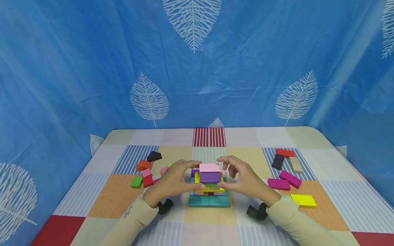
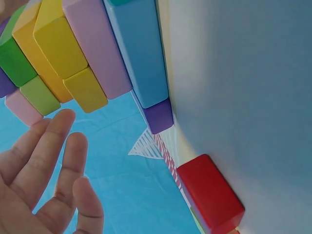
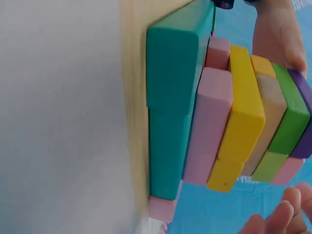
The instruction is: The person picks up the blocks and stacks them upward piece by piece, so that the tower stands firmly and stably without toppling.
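Observation:
A layered stack of coloured wooden blocks stands on the table between both hands. Two teal blocks [image 1: 198, 201] lie at its front base, with yellow blocks [image 1: 197, 189] above them. A purple block [image 1: 210, 177] and a pale pink block [image 1: 209, 167] top it in the head view. My left hand [image 1: 178, 177] flanks the stack's left side, thumb toward the front and index finger by the pink block. On the other side, my right hand [image 1: 243, 176] mirrors it, thumb near the purple block's lower edge, fingers loosely bent. Neither hand encloses a block.
Loose blocks lie at left, among them a green block [image 1: 136, 182], a red block [image 1: 147, 181], an orange block [image 1: 143, 165] and a black block [image 1: 154, 156]. At right are magenta blocks [image 1: 278, 184], a yellow block [image 1: 303, 201] and several others. A blue curtain [image 1: 240, 68] hangs behind the table.

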